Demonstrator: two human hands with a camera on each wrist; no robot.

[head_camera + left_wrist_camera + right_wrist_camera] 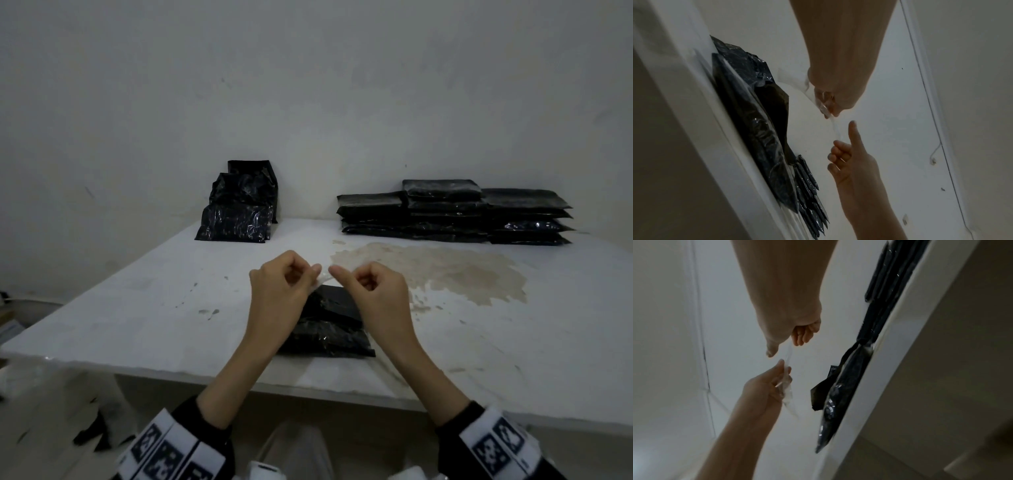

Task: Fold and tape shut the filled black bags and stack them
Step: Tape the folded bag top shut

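Both hands are raised above the white worktop (144, 308), stretching a short strip of clear tape (320, 275) between them. The left hand (281, 287) has its fingers curled in, pinching the tape along with a crumpled clear piece that shows best in the right wrist view (787, 391). The right hand (373, 291) pinches the other end of the strip, its lower fingers curled and the thumb sticking out. Directly below the hands a filled black bag (329, 329) lies flat on the worktop near the front edge, its top flap folded over. At the back left, 3 loose black bags (239, 205) lean against the wall. At the back right sits a flat stack of black bags (452, 214), several layers high, beside a brownish stain (445, 270) on the worktop
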